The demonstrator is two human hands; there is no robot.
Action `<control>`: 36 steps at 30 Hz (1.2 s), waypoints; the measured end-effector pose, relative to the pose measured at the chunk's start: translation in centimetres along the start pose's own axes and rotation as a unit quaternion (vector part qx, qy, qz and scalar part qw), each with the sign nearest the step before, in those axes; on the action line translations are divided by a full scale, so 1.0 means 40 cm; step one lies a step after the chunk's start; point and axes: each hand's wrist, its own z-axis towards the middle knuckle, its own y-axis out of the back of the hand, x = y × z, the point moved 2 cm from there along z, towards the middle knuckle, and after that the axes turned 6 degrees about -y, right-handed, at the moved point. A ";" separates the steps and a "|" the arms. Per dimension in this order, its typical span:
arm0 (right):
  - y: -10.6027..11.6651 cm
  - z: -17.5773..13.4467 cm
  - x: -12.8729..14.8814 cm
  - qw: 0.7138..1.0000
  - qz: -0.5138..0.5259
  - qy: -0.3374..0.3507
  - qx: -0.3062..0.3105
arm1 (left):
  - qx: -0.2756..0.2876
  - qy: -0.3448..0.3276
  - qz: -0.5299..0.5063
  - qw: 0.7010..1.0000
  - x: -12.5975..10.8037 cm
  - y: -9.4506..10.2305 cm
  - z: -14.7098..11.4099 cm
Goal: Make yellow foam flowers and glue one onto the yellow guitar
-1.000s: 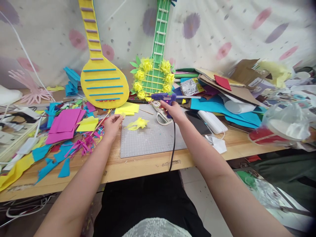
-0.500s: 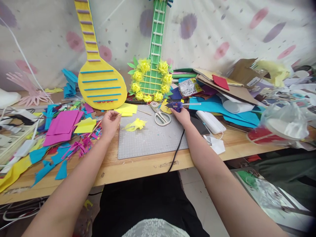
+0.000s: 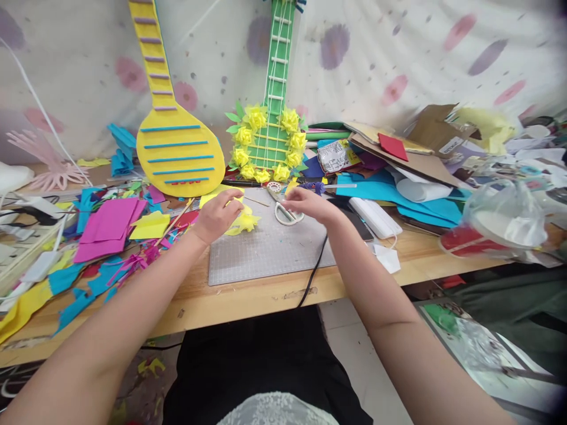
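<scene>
My left hand (image 3: 219, 215) hovers by the yellow paper flower (image 3: 245, 222), its fingers bent and apart, with nothing visible in them. The flower lies on the grey cutting mat (image 3: 266, 260), partly covered by that hand. Above the white-handled scissors (image 3: 289, 219) is my right hand (image 3: 312, 205), empty, its fingers stretched out to the left. Just beyond it rests a purple glue gun (image 3: 316, 188), partly hidden, its clear glue stick pointing right. Yellow paper sheets (image 3: 211, 196) show behind my left hand.
A yellow paper lute shape (image 3: 179, 156) and a green one (image 3: 271, 141) ringed with yellow flowers lean at the back wall. Pink paper sheets (image 3: 108, 230) and scraps cover the left. Blue paper (image 3: 425, 209) and a bagged cup (image 3: 491, 227) stand right. A black cord (image 3: 313, 277) crosses the mat edge.
My right hand has let go of the glue gun, which now lies on the table, and moved left over the scissors. My left hand has moved right toward the yellow flower, its fingers opening.
</scene>
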 end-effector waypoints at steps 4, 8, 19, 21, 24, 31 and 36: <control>-0.102 0.045 0.062 0.970 0.196 0.009 0.147 | 0.006 -0.030 0.007 1.000 -0.011 -0.008 0.010; -0.145 0.070 0.084 0.945 0.246 0.020 0.215 | 0.020 -0.029 0.003 0.999 -0.014 -0.005 0.009; -0.176 0.062 0.094 0.971 0.230 0.002 0.062 | -0.022 0.285 -0.211 0.935 0.038 -0.003 0.017; -0.189 0.065 0.093 0.972 0.230 -0.011 0.043 | 0.009 0.377 -0.308 0.874 0.045 -0.010 0.024; -0.202 0.066 0.090 0.975 0.221 -0.016 0.033 | 0.067 0.426 -0.382 0.817 0.036 -0.017 0.036; -0.198 0.084 0.048 0.979 0.196 0.052 -0.005 | 0.050 0.478 -0.375 0.793 0.027 -0.041 0.026; -0.188 0.073 0.000 0.975 0.135 0.114 -0.134 | 0.010 0.517 -0.370 0.772 0.018 -0.050 0.011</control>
